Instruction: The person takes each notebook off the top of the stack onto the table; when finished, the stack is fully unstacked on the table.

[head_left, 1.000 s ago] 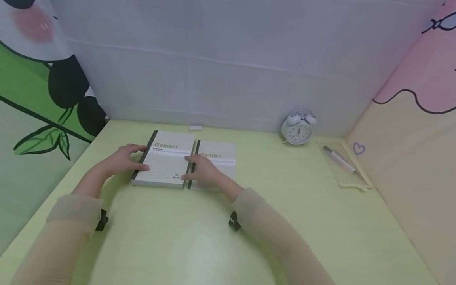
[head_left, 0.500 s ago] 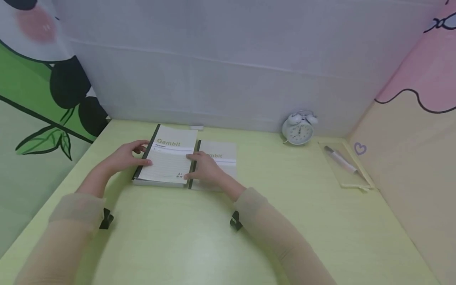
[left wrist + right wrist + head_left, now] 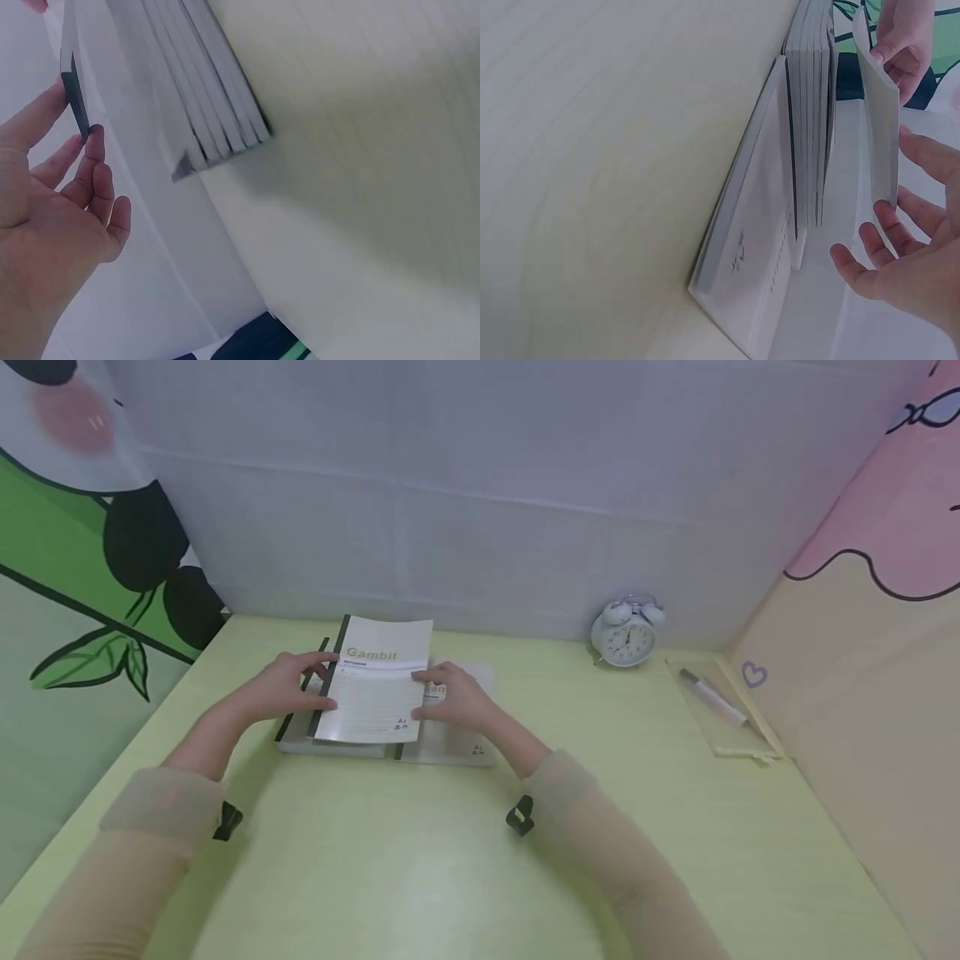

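A notebook (image 3: pixel 375 685) with a black spine and gold lettering is held up by both hands, above and partly over a pile of notebooks (image 3: pixel 333 749) on the table (image 3: pixel 420 868). Its spine edge is pinched by the left hand (image 3: pixel 288 687), with the thumb laid over the cover and fingertips set under the edge; the hand is only partly closed, and its remaining fingers are loosely bent. The opposite edge is pinched by the right hand (image 3: pixel 461 700) between thumb and fingertips, the other fingers being spread and lightly bent. In both wrist views a gap is seen between the raised notebook and the pile, so the two are apart.

Just to the right of the pile, a second notebook (image 3: pixel 450 745) is laid flat on the table, its cover partly hidden by the right hand and the held notebook. Farther right, a white alarm clock (image 3: pixel 627 637) is stood near the back wall (image 3: pixel 510 560). Near the right wall (image 3: pixel 855 668), a pen (image 3: pixel 714 698) is laid slantwise on a shallow see-through tray (image 3: pixel 742 751).
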A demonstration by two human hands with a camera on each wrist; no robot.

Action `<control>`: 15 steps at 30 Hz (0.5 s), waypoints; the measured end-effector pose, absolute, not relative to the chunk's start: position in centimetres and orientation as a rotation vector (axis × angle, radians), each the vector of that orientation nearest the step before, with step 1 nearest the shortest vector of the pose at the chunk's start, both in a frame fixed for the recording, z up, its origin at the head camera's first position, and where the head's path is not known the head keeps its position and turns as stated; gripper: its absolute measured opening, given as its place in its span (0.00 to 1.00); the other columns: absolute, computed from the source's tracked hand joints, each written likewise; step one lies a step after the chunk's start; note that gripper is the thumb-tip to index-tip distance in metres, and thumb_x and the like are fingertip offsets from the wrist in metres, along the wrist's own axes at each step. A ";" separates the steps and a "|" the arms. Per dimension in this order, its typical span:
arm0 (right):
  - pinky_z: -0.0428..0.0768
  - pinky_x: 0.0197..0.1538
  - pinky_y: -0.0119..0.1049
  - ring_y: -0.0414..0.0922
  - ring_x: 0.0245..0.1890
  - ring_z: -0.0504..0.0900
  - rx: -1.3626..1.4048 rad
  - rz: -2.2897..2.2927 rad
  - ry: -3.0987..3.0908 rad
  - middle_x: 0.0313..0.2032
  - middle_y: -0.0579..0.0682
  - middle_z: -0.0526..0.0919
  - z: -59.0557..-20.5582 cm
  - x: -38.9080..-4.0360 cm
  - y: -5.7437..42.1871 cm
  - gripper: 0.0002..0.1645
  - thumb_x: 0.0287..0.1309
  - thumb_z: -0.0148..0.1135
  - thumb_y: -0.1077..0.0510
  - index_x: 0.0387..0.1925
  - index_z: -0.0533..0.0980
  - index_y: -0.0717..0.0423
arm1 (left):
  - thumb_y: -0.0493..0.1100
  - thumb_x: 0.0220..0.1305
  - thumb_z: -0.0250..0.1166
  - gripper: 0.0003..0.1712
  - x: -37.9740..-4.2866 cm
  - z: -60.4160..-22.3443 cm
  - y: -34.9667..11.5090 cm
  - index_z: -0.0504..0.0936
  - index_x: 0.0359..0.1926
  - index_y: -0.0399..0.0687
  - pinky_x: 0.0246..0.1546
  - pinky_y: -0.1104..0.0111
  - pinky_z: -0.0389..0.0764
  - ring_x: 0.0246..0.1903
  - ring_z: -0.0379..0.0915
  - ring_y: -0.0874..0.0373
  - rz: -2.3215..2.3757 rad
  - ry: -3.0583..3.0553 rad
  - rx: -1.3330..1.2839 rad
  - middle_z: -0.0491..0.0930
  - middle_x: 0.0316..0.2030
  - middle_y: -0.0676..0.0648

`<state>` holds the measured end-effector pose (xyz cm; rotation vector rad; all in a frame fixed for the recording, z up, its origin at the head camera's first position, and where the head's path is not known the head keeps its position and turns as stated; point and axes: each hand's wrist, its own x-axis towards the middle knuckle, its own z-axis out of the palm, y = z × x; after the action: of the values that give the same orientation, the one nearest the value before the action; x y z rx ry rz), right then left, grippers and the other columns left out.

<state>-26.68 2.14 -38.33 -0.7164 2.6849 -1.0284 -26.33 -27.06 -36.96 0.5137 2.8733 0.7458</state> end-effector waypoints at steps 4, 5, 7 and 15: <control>0.68 0.61 0.46 0.49 0.60 0.69 -0.748 -1.021 2.704 0.61 0.52 0.70 -37.7 -26.6 3.8 0.39 0.48 0.72 0.50 0.63 0.70 0.49 | 0.51 0.51 0.72 0.47 -26.1 -36.4 -25.4 0.62 0.67 0.38 0.47 0.50 0.63 0.49 0.61 0.42 0.737 2.892 0.466 0.75 0.46 0.39; 0.69 0.60 0.45 0.49 0.59 0.70 -0.752 -1.022 2.705 0.61 0.52 0.70 -37.5 -26.5 4.3 0.38 0.48 0.72 0.50 0.63 0.70 0.49 | 0.51 0.51 0.73 0.47 -26.1 -36.3 -25.0 0.62 0.67 0.39 0.48 0.48 0.61 0.49 0.61 0.42 0.728 2.900 0.462 0.75 0.46 0.39; 0.71 0.58 0.45 0.49 0.58 0.70 -0.759 -1.026 2.704 0.60 0.51 0.70 -37.3 -26.4 5.2 0.38 0.49 0.71 0.51 0.63 0.70 0.49 | 0.52 0.50 0.73 0.47 -25.9 -36.1 -24.1 0.63 0.67 0.39 0.48 0.47 0.58 0.49 0.60 0.42 0.709 2.920 0.466 0.76 0.46 0.40; 0.71 0.59 0.46 0.49 0.59 0.69 -0.800 -1.075 2.697 0.60 0.51 0.70 -36.1 -26.2 9.5 0.36 0.51 0.70 0.52 0.62 0.71 0.49 | 0.52 0.49 0.74 0.48 -25.5 -35.1 -20.2 0.63 0.67 0.40 0.49 0.49 0.60 0.50 0.61 0.42 0.766 2.958 0.530 0.76 0.45 0.42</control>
<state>-26.20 9.52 -36.15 -0.8001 2.6972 -1.0750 -25.54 -20.20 -35.11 0.5297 2.9577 0.7657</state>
